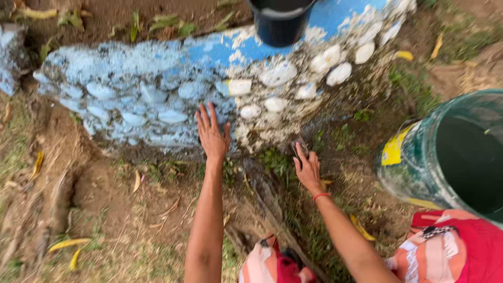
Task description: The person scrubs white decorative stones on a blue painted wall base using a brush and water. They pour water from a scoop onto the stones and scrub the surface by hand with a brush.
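Ahead of your fingers stands the low stone wall (pixel 157 89), its cobbles painted blue on the left and white on the right, set on sloping bare soil with fallen leaves. To the right of your right-hand fingers a large green drum (pixel 450 152) stands open; above them, on top of the wall, sits a dark bucket (pixel 280 21). Your left hand (pixel 212 133) lies flat against the blue stones, fingers (pixel 205 115) extended and close together, bracing you. Your right hand (pixel 308 167) is at the foot of the wall, fingers closed around a small dark tool (pixel 298 144), probably a brush, though blur prevents certainty; its tip meets the crumbling white patch just ahead of those fingers. Risks, as judged: the wall's rough mortar may abrade the bracing palm if it slides; loose material may break away under pressure from the tool; the slope may let your footing shift; the bucket directly above the working area could tip if the wall is jarred.
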